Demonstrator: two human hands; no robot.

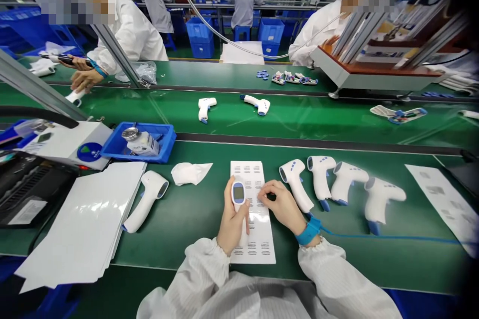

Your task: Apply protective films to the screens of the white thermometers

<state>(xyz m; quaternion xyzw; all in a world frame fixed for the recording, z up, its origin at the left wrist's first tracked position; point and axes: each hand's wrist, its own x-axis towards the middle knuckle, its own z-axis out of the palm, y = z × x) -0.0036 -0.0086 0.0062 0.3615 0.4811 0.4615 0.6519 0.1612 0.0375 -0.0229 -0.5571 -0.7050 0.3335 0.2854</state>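
Centre of frame: left hand (232,224) closed around one white thermometer (238,192), face up, over one label sheet (260,246). Right hand (282,205): thumb and index drawn close together at the sheet's right side; cannot tell whether anything is pinched between. Sheet print: small rows, illegible. Counts: four thermometers (322,175) right of centre, one thermometer (146,202) at left, two thermometers (205,107) on green belt (164,109), upper centre.

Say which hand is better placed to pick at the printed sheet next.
Probably the right hand: it reaches over the right edge of the printed sheet, while the left hand is occupied gripping a white handheld device.
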